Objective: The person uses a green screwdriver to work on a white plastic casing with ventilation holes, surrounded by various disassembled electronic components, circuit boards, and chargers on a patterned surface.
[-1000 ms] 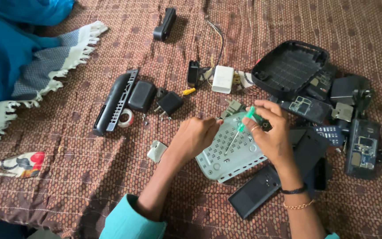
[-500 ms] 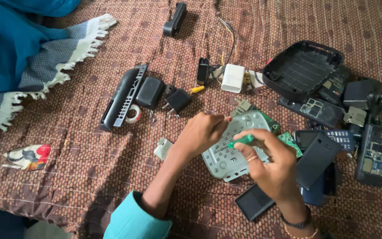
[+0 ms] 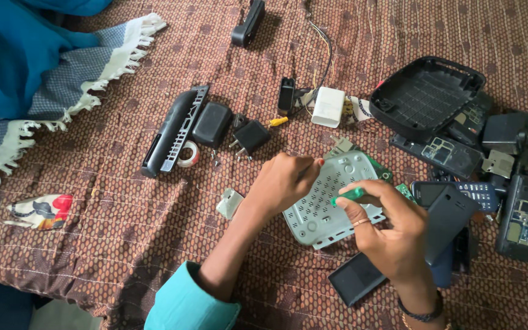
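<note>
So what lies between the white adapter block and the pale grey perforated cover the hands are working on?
In the head view, between the white adapter block and the pale grey perforated cover lies one small grey metal bracket; the rest is bare patterned cloth.

The right hand [image 3: 386, 229] now sits lower over the pale grey perforated cover [image 3: 331, 198] than a second ago, and the green-handled screwdriver [image 3: 351, 195] it grips lies nearly flat instead of slanting up across the cover. The left hand [image 3: 285, 180] is a closed fist at the cover's upper left edge rather than spread on it. More of the cover's top shows.
</note>
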